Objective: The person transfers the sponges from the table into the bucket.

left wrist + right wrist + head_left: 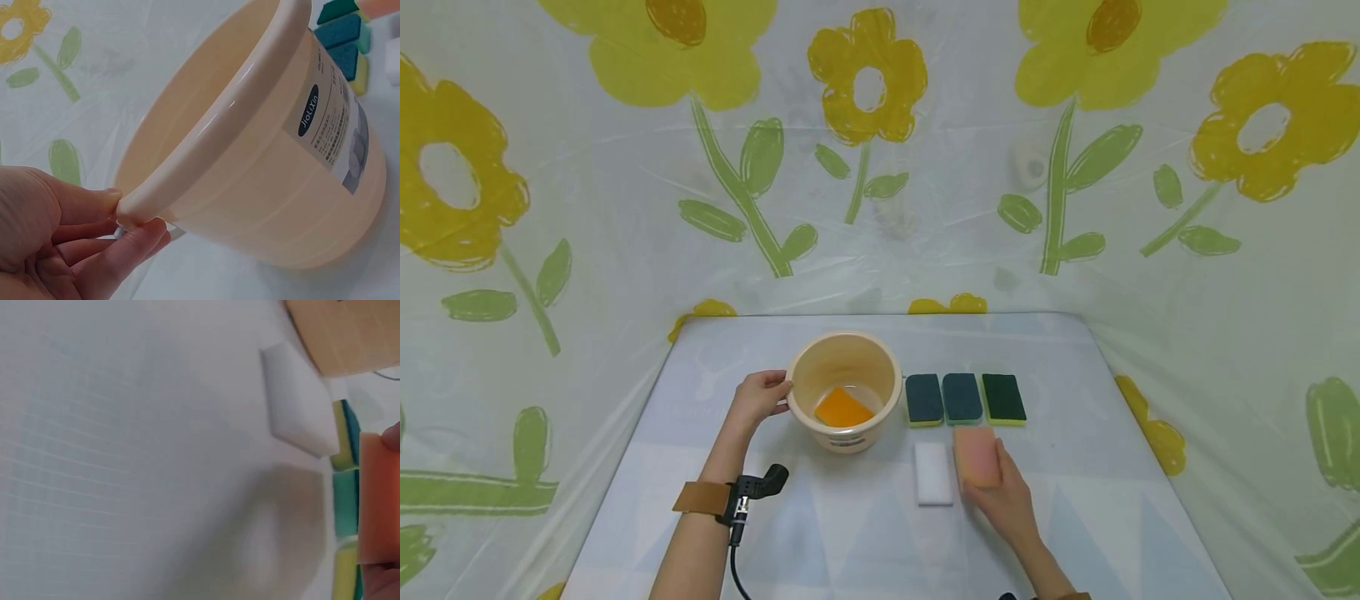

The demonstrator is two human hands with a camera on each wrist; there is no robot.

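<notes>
Pink sponge (976, 454): in R hand (1006, 498), just right of white block (934, 473), on the near side of the 3 dark-topped sponges (962, 397).
R fingers: wrapped on pink sponge, gripping its edges; none free that I can see.
Sponge feel: prob. v. light, soft & springy; not fragile, tho a hard squeeze would dent it. Shouldn't be slippery if dry.
Sponge hold: I'd go across the narrow width, thumb vs. fingers, abt. mid-length, w/ a gentle pinch.
Tub (846, 362): on table (865, 525), left of the sponge row. Looks like stiff plastic, prob. light for its size; glossy, so might slide a bit in the fingers. Rolled rim = best place to hold.
L hand (760, 396): pinching tub's rim at its left side, fingertips above & below the edge.
Head view: only one w/ orange sponge (842, 408), lying inside tub; neither wrist cam gets it.
L wrist view: label (322, 119) on tub's side, "JiaLiXin" legible; from the head it's just a smudge. Small grey bit by the fingers too, can't tell what.
R wrist view: shadow on table near pink sponge, so I'd say it's lifted; head view alone doesn't settle that. Hand's mostly cropped here.
</notes>
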